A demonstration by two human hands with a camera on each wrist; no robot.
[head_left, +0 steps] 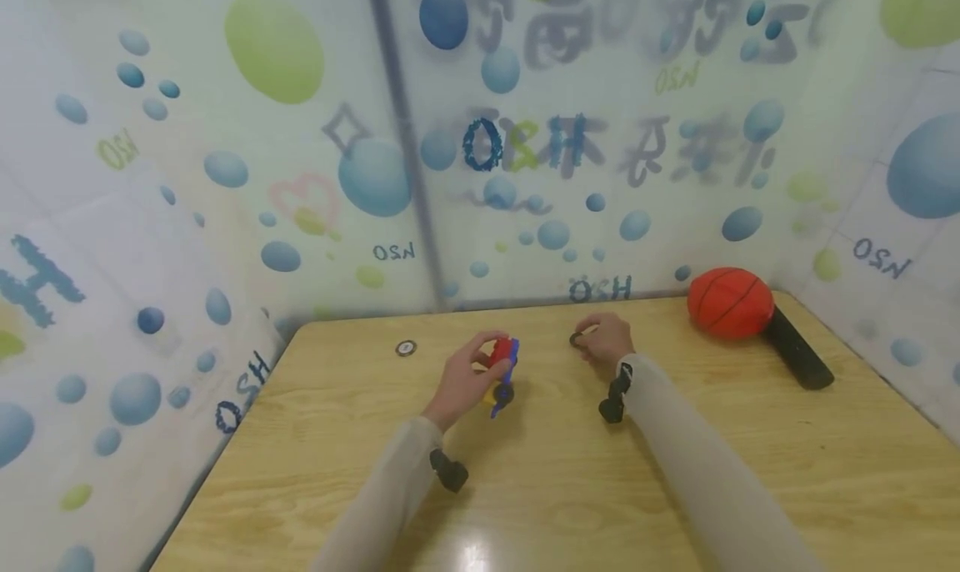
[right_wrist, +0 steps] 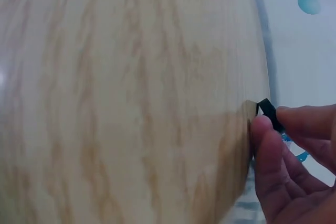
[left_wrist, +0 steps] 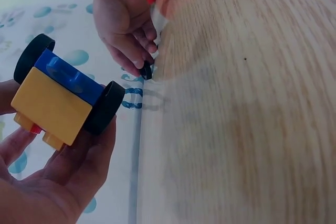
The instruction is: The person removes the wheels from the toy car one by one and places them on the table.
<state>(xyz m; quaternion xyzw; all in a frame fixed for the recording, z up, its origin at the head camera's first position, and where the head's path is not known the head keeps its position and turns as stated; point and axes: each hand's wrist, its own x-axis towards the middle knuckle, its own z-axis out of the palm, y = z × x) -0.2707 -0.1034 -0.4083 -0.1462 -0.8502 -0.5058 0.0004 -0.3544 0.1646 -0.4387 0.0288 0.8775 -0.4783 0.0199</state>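
My left hand (head_left: pixel 465 382) grips a toy car (left_wrist: pixel 56 98) built of yellow, blue and red blocks. Two black wheels sit at the ends of its blue piece in the left wrist view, and the red block (head_left: pixel 501 351) shows between thumb and fingers in the head view. A small black wheel (right_wrist: pixel 270 114) is pinched between the thumb and fingers of my right hand (head_left: pixel 606 338), close over the table toward the back. To the left of the car lies a loose round wheel (head_left: pixel 406 348) with a pale centre, flat on the wood.
At the back right of the wooden table (head_left: pixel 570 489) rests a red ball-like thing (head_left: pixel 731 303) with black lines, beside a black bar-shaped piece (head_left: pixel 798 348). Patterned curtain walls (head_left: pixel 510 247) stand along the back and both sides.
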